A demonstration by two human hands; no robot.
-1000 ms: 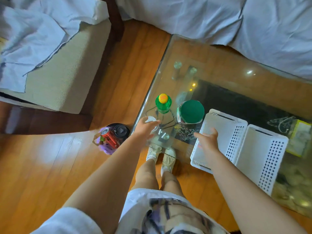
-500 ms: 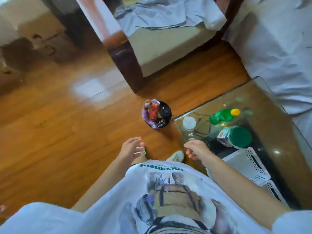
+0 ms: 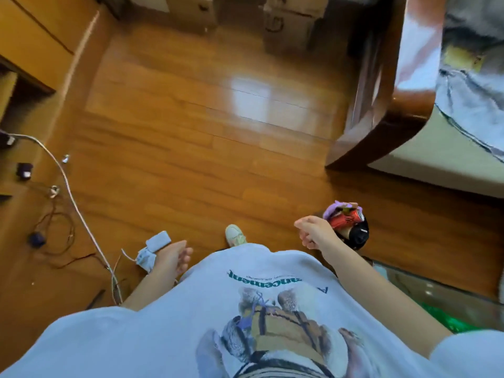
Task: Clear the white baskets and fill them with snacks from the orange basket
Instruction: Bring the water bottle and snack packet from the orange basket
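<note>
Neither the white baskets nor an orange basket shows in this view, so their place relative to the hands cannot be told. The left hand (image 3: pixel 171 256) hangs at lower left of centre, fingers loosely curled and holding nothing, just beside a white adapter with its wrapped cable (image 3: pixel 152 249) lying on the wooden floor (image 3: pixel 191 148). The right hand (image 3: pixel 316 232) is raised at centre right, fingers curled into a loose fist with nothing visibly in it. Just behind it, toward the right, stands a small dark bin (image 3: pixel 357 236) on the floor, holding a red can (image 3: pixel 347 220) and purple wrapping (image 3: pixel 334 208). A corner of the glass counter (image 3: pixel 436 287) shows at lower right, below the right forearm. A white cord (image 3: pixel 73 197) trails across the floor at left.
</note>
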